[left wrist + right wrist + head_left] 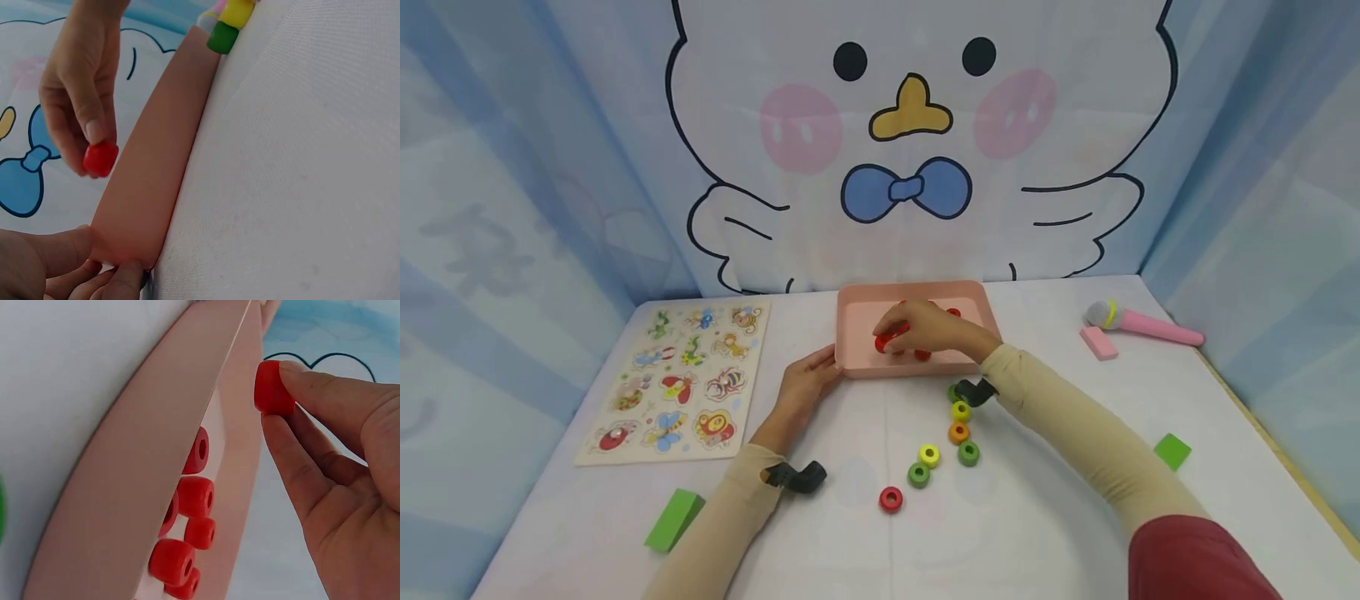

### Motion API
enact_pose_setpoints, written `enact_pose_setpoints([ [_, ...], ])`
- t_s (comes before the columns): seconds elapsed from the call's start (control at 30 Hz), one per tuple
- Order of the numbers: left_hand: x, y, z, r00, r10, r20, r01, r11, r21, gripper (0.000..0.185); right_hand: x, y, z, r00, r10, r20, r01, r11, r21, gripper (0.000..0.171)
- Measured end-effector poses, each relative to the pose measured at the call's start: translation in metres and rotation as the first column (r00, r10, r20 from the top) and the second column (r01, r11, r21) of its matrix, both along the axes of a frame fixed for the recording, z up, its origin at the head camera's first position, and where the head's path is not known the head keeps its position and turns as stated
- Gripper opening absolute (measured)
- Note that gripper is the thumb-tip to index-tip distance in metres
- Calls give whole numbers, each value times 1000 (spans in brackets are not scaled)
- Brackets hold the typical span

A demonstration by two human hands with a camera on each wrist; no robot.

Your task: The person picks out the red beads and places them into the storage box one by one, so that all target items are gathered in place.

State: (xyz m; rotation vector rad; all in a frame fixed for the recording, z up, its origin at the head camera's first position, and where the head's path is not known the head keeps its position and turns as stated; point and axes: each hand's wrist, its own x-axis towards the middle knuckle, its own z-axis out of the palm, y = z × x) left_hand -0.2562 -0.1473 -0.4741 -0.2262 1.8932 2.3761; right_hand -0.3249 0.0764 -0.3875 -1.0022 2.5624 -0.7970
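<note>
My right hand [934, 325] is over a shallow pink tray [859, 315], pinching a red bead [273, 389] between thumb and fingertips. In the left wrist view the same red bead [100, 159] is above the tray's rim. My left hand [807, 385] holds the tray's near left corner, with the thumb [65, 250] near the top edge and fingers lower down. Several red beads [195, 496] lie inside the tray, some hidden behind its wall and my right hand.
A red bead [891, 499] and several green, yellow and orange beads [958, 432] lie before the tray. An animal-picture board [692, 358] and green block [674, 520] are left. A toy microphone [1150, 325], pink block [1099, 342] and green piece [1172, 451] lie right.
</note>
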Motion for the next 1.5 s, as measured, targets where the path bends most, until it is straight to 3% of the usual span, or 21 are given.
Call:
enact_pose_setpoints([
  [0.17, 1, 1, -1, 1000, 3, 12, -3, 1000, -18, 46, -19, -19, -10, 998, -40, 56, 38, 998, 44, 36],
  [0.37, 1, 1, 1, 1000, 7, 14, -6, 1000, -13, 46, -30, -32, -19, 989, -90, 116, 82, 994, 67, 37],
  [0.7, 3, 0, 3, 1000, 2, 7, -2, 1000, -17, 46, -39, -35, -33, 986, -129, 106, 121, 989, 84, 34],
  [1.1, 3, 1, 2, 1000, -3, 17, 4, 999, -37, 46, -34, -27, -32, 984, -147, 104, 142, 988, 57, 44],
  [1.5, 4, 0, 3, 1000, -7, 15, 8, 999, -38, 48, -1, -8, -13, 993, -103, 53, 106, 993, -60, 39],
])
